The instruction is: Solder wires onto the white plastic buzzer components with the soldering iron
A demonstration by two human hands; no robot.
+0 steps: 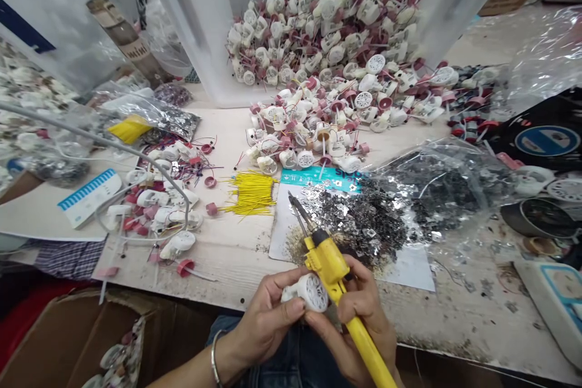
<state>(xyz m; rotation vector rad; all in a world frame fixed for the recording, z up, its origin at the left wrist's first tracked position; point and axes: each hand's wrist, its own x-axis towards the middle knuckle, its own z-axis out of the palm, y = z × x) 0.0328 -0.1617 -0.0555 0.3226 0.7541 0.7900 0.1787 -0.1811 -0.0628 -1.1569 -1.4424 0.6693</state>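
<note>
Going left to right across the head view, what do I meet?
Blue-and-white rectangular card → bundle of thin yellow wires → white plastic part with a round spoked face, in the left hand → white, blue-trimmed boxy device.

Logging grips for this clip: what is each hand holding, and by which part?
Left hand: a white plastic piece, held by the body beside its round spoked face. Right hand: a long yellow soldering iron, held by its handle.
</note>
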